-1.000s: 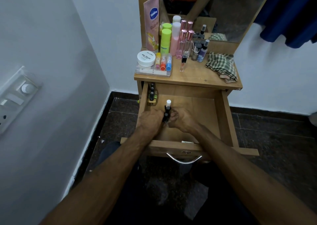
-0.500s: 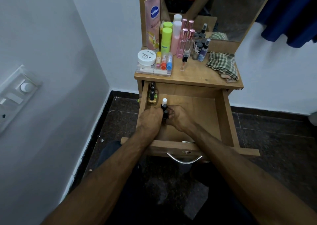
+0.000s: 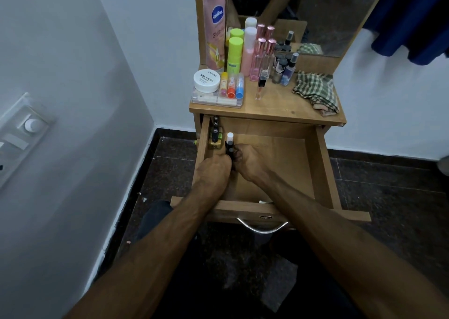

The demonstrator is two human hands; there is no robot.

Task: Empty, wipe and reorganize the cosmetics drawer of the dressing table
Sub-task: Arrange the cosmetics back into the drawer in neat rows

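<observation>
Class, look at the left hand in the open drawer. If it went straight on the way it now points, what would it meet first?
The left hand points toward the drawer's back left corner. Past the small bottles at its fingers, it would probably meet the gold-based bottle first; depth is hard to judge.

The right half of the drawer floor lies bare. Nail polish bottles stand along its left wall, and small upright bottles stand just beside them.
</observation>
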